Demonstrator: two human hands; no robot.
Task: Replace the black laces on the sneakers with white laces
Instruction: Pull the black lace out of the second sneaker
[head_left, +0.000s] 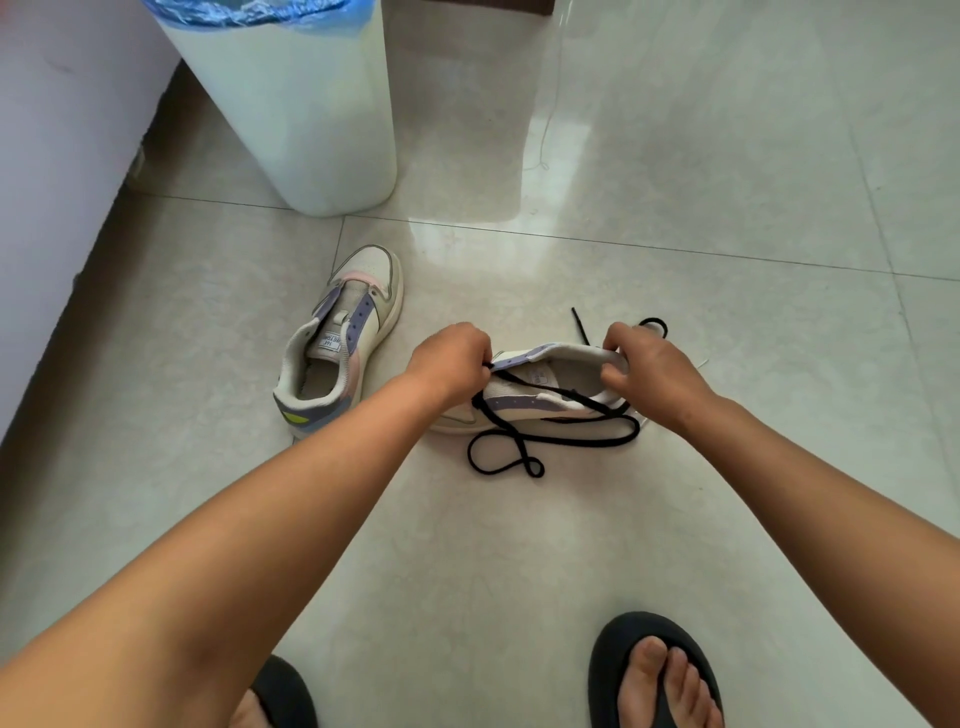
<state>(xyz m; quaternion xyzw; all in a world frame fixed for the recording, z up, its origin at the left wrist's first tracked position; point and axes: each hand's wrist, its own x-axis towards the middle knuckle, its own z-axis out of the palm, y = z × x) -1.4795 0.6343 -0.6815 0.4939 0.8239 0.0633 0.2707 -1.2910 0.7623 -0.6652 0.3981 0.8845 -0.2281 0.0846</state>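
A white sneaker with purple eyelet strips (540, 402) lies on its side on the tiled floor between my hands. A black lace (550, 441) is threaded loosely through it and loops out onto the floor in front. My left hand (449, 358) pinches the black lace at the toe-side eyelets. My right hand (652, 371) grips the heel collar of this sneaker. A second sneaker (337, 345) stands upright to the left with no lace in it. A thin white lace (543, 150) lies on the floor farther back.
A tall white bin with a blue liner (301, 109) stands at the back left beside a pale wall (47, 208). My feet in black slippers (654, 675) are at the bottom edge. Glossy floor tiles surround the shoes.
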